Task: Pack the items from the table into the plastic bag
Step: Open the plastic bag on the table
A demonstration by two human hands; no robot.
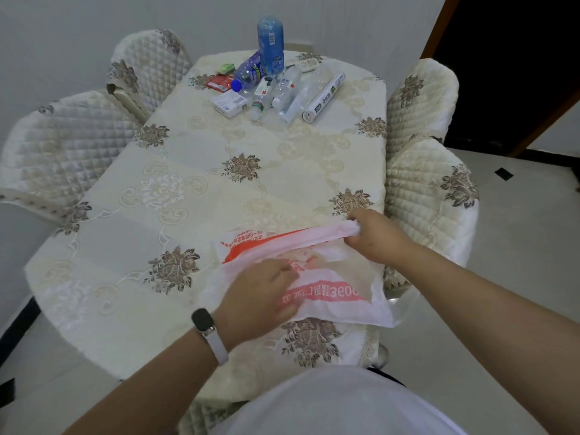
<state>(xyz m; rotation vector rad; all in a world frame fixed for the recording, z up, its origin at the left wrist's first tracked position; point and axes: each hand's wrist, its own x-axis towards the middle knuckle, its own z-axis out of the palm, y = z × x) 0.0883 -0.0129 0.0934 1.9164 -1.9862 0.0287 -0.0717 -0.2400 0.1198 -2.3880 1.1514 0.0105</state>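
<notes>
A white plastic bag [332, 296] with red print lies at the near right edge of the table [194, 196]. My left hand [257, 296] pinches the bag's near layer. My right hand [376, 237] grips the bag's bunched upper edge and pulls it toward the right. At the far end lie the items: a tall blue bottle [270, 45] standing upright, a blue-capped bottle [248, 72] on its side, two clear bottles [276, 92], a white box [229, 103], a red packet [218, 82], a green packet [226, 68], a wrap roll box [323, 97].
Quilted chairs stand on the left [62, 142], at the far left [147, 61] and on the right [420, 92], [430, 196]. A white remote [306, 63] lies behind the bottles. A dark doorway [514, 73] opens at the right.
</notes>
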